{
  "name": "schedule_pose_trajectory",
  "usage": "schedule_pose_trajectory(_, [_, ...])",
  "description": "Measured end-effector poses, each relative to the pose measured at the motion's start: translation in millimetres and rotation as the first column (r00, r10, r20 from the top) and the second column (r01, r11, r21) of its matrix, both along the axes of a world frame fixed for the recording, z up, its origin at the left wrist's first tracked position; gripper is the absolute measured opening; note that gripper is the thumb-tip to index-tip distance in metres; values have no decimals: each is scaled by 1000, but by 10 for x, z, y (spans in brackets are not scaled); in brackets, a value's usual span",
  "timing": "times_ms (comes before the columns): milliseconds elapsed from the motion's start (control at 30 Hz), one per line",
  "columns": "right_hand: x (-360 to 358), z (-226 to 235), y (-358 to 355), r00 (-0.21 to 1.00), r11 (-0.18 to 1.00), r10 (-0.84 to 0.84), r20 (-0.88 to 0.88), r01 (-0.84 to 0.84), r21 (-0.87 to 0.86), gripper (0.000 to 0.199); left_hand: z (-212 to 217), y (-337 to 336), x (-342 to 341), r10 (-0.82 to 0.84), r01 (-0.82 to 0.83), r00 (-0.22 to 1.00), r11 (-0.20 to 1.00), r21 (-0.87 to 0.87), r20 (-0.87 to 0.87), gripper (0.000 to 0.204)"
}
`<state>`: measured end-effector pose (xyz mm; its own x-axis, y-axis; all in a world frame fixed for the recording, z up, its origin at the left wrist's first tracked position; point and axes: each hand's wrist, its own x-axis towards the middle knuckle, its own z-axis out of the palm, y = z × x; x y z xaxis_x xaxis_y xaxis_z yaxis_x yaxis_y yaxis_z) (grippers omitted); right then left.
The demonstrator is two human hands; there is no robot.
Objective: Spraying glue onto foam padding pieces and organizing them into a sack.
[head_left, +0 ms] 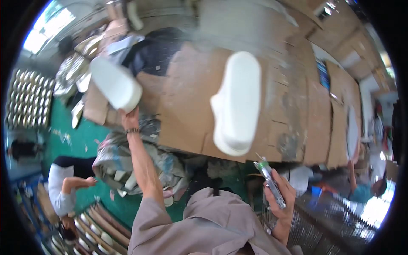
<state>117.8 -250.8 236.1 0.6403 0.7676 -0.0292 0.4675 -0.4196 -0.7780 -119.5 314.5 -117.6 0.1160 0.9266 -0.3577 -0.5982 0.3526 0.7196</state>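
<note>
My left hand (pixel 129 119) is stretched out to the left, its fingers gripping the near end of a long white moulded piece (pixel 114 85) with rounded ends. That piece is slightly blurred, over the left side of a cardboard-covered table (pixel 182 106). A second white moulded piece (pixel 240 102), similar in shape but with a bump on its left side, lies lengthwise in the middle of the table. Close to the front edge, my right hand (pixel 280 193) is closed around a silver utility knife (pixel 272 185) with a green part near its tip, which points up toward the table.
A big sack (pixel 127 159) with white scraps stands below the table's left front. Racks of pale rounded pieces (pixel 29 97) are at far left. A person (pixel 63 182) sits or bends at lower left; another person (pixel 365 189) is at right. Dark cloth (pixel 155 51) lies at the back.
</note>
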Motion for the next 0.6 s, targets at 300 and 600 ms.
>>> schedule_pose_trajectory(300, [-201, 37, -311, 995, 994, -66, 80, 58, 92, 61, 1066, -2821, 1883, -772, 841, 244, 470, -269, -587, 89])
schedule_pose_trajectory(600, [-528, 0, -887, 987, 979, -153, 51, 145, 142, 58, 678, -3479, 1899, -679, 849, 82, 430, -306, -730, 91])
